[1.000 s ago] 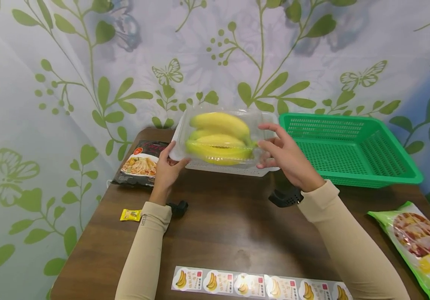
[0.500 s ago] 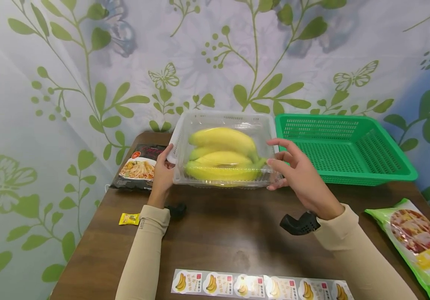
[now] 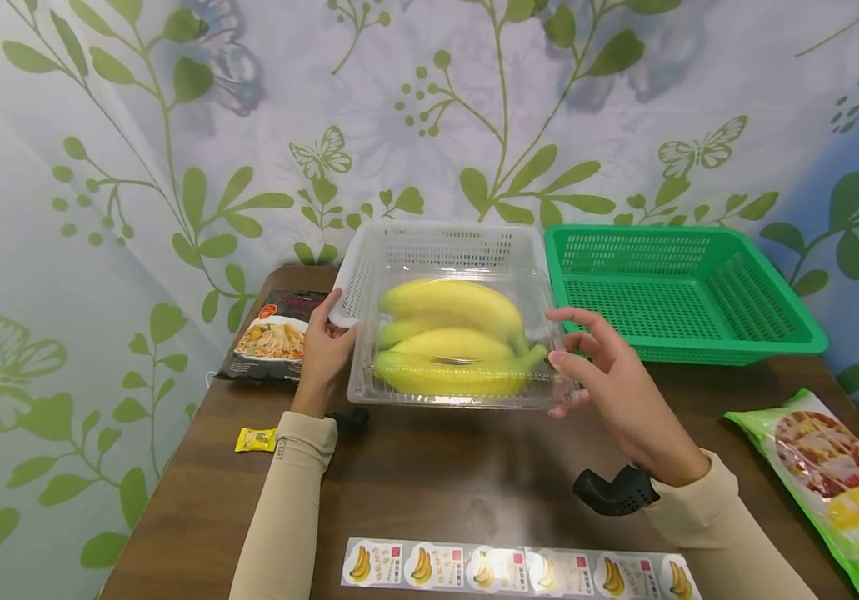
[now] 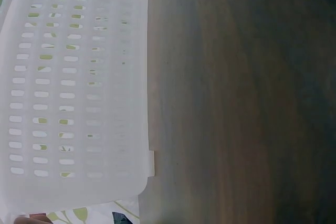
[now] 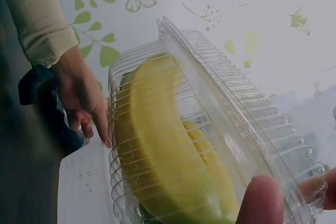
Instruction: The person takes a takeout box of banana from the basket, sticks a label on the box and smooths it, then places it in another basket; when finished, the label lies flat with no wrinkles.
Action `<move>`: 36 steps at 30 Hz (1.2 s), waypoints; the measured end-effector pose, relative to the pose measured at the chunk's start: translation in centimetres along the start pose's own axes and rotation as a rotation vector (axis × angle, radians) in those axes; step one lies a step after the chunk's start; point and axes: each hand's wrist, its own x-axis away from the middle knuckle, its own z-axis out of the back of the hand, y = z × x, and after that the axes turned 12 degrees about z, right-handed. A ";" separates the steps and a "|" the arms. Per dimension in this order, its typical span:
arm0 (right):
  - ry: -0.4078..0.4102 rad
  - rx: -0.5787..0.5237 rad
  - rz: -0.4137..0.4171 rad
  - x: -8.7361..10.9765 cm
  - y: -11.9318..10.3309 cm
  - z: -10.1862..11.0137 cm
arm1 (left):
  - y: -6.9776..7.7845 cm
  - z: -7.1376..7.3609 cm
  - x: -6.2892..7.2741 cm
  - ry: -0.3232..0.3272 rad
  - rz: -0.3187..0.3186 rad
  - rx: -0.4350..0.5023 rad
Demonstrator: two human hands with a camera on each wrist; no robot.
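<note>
A clear plastic clamshell box [image 3: 365, 379] with several bananas [image 3: 447, 304] inside is held up in front of a white slotted basket [image 3: 354, 279]. My right hand [image 3: 616, 383] pinches the box's right end between thumb and fingers. In the right wrist view, the thumb [image 5: 262, 200] lies against the box near its lid seam. My left hand [image 3: 324, 350] grips the white basket's rim at the front left corner. Its thumb tip goes behind the box's left edge in the head view. The left wrist view looks along the basket's slotted side [image 4: 79, 103].
A green basket [image 3: 687, 354] stands to the right of the white one. A black noodle packet [image 3: 267, 337] and a small yellow packet [image 3: 255, 439] lie on the left. A banana sticker strip [image 3: 519, 571] runs along the front. A green-edged food bag [image 3: 822, 467] is at the right.
The box of bananas and my right hand have come down and toward me, showing more of the white basket behind. My left hand stays at the basket's corner.
</note>
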 end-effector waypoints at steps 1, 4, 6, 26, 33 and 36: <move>0.002 -0.001 0.002 0.3 0.1 0.0 | 0.0 0.0 0.0 -0.001 -0.004 0.003; 0.002 0.005 0.004 1.2 0.5 -0.1 | 0.0 0.0 0.0 -0.006 -0.021 0.006; 0.002 0.002 -0.001 1.8 0.7 -0.1 | -0.1 0.0 0.0 -0.014 -0.026 0.009; 0.045 0.021 -0.006 6.2 4.6 -0.5 | 1.2 -0.2 1.0 -0.039 -0.013 -0.027; 0.034 0.006 -0.017 7.1 6.0 0.1 | -0.2 -0.2 -0.1 -0.015 -0.027 -0.015; 0.049 0.012 -0.032 7.3 6.6 0.4 | -0.3 -0.2 0.0 -0.005 -0.036 -0.018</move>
